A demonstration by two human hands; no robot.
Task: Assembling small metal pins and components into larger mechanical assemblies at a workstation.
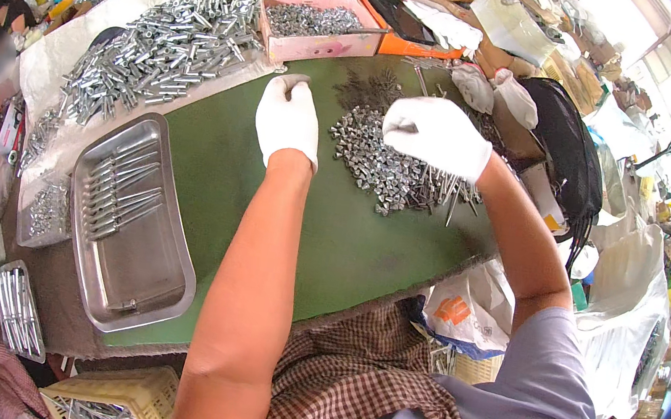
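Note:
My left hand (289, 117), in a white glove, is closed over the green mat (264, 234), just in front of the pink box (323, 43) of small metal pieces. A tiny shiny bit shows by its fingertips, too small to name. My right hand (437, 135), also gloved in white, has its fingers curled together above a heap of small silver cone-like nuts (365, 161). Whatever it holds, if anything, is hidden. Long thin metal bolts (450, 187) lie beside that heap, below my right wrist.
A metal tray (141, 286) at left holds rows of long assembled bolts. Beyond it, a large pile of metal sleeves (175, 40) covers white cloth. A clear tub (45, 209) of small parts and a black bag (564, 146) flank the mat. A yellow crate (145, 396) stands below.

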